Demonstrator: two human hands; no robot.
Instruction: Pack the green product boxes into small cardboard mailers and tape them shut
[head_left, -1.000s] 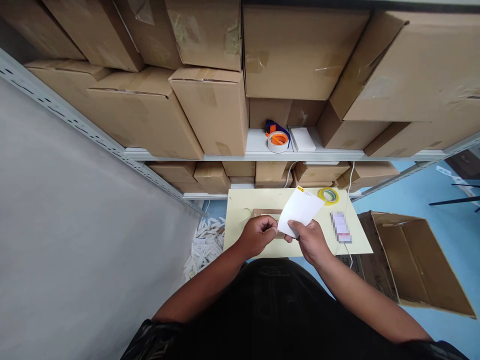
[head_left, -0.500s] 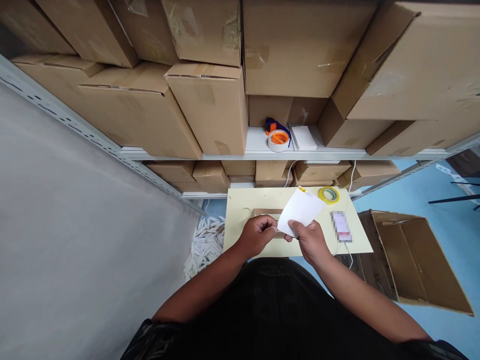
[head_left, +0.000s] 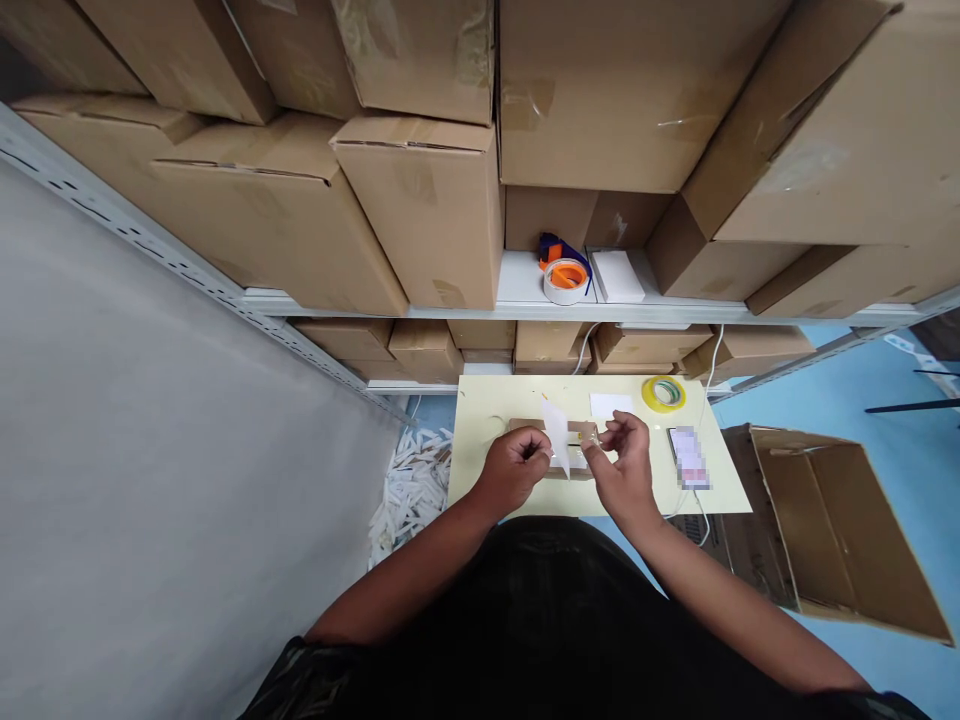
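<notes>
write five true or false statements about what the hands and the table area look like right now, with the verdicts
1. The left hand pinches a white sheet. True.
2. The right hand grips the yellow tape roll. False: its thumb and fingers are parted, and the roll lies apart from it on the table.
3. A large open carton stands right of the table. True.
4. The pile of white strips lies right of the table. False: it lies left.
5. The white stack sits on a shelf. True.

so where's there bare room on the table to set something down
Bare: most of the table left of the box and left hand; narrowly, between right hand and phone. Crowded: the middle, with hands, paper and box bunched together.
</notes>
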